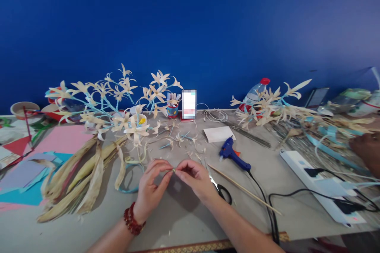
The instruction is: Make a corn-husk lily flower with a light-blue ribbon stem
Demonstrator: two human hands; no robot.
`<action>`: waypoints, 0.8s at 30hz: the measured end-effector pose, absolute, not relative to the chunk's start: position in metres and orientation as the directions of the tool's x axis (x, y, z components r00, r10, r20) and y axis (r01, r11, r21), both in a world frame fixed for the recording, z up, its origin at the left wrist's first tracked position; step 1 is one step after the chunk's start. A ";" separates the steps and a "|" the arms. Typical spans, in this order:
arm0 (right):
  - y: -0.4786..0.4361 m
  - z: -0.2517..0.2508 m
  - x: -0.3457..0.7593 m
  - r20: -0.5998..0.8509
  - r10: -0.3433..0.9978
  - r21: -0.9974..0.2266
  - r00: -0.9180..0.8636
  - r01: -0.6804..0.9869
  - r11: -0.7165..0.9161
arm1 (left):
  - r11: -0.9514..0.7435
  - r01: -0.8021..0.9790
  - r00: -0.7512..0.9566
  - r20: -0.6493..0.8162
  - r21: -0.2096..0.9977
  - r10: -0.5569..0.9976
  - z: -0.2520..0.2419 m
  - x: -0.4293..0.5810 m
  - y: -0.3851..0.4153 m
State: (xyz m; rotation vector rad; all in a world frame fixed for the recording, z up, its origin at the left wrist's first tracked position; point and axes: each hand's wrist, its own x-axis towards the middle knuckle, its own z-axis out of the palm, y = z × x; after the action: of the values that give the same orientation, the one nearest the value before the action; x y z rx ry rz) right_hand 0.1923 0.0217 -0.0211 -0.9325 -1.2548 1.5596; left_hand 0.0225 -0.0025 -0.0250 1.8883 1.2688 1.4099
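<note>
My left hand (pixel 152 184) and my right hand (pixel 194 180) meet fingertip to fingertip over the near middle of the table. Pinched between them is a small pale strip (pixel 173 170), mostly covered by the fingers, perhaps dried husk. Scissors (pixel 221 190) with black handles lie partly behind my right hand, with a thin wooden stick (pixel 245 189) beside them. A roll of light blue tape (pixel 128 190) rests left of my left hand. Beyond my fingers, small pale flower pieces (pixel 181 138) with blue stems are scattered.
Dried corn husks (pixel 89 182) and coloured paper (pixel 63 139) lie left. Pale flower branches (pixel 102 99) stand behind. To the right are a blue glue gun (pixel 234 154), its black cable, and a white power strip (pixel 311 185). Another person's hand (pixel 368 152) is at the right edge.
</note>
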 end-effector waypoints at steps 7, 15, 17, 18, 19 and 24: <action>0.024 -0.026 0.191 0.058 0.942 -0.998 -0.329 -0.050 0.044 | -0.451 0.366 0.051 0.467 0.814 0.883 -0.024 0.027 -0.004; 0.020 -0.026 0.191 0.126 0.937 -0.987 -0.326 0.056 0.152 | -0.441 0.362 0.085 0.442 0.821 0.893 -0.025 0.027 -0.005; 0.019 -0.025 0.190 0.130 0.936 -0.983 -0.327 0.077 0.164 | -0.441 0.365 0.099 0.437 0.820 0.894 -0.027 0.027 -0.006; 0.019 -0.025 0.190 0.141 0.934 -0.980 -0.329 0.087 0.179 | -0.438 0.366 0.107 0.431 0.821 0.896 -0.028 0.027 -0.005; 0.019 -0.023 0.191 0.159 0.928 -0.974 -0.338 0.102 0.204 | -0.433 0.365 0.112 0.422 0.824 0.899 -0.029 0.026 -0.005; 0.039 -0.010 0.216 0.294 0.887 -0.811 -0.356 0.397 0.429 | -0.391 0.337 0.092 0.384 0.856 0.919 -0.032 0.025 -0.002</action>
State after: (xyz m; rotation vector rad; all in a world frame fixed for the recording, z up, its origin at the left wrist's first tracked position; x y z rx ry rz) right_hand 0.2156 0.0391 -0.0097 -1.0854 -1.9354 0.8312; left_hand 0.0247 -0.0021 -0.0321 1.7973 1.2338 1.2968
